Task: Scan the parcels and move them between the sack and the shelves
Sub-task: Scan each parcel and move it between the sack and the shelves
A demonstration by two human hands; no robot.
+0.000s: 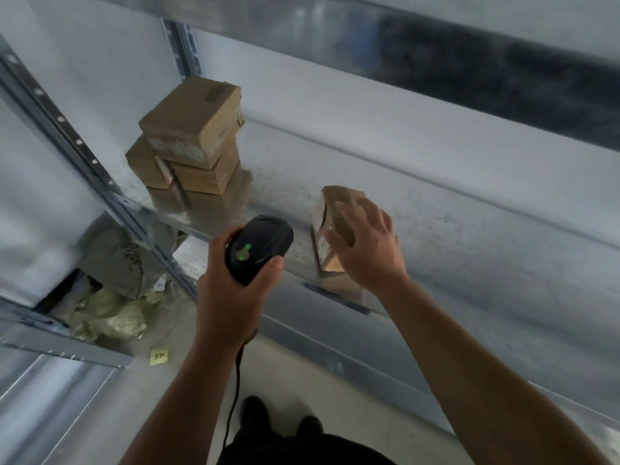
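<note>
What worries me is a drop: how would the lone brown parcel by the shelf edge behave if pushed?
The lone brown parcel looks creased, so probably soft-sided, not stiff. It is small beside the right hand, so likely light. It stands near the shelf front, so a push toward the person might tip it off.

the person has bare forearms (469,364), dark clothing (302,451) at the waist and black shoes (254,414).

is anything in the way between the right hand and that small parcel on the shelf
Nothing visible. The right hand hangs spread directly over the parcel near the shelf's front edge. The scanner, gripped by the left hand, sits off to the left, and the stack of boxes stands farther back left.
</note>
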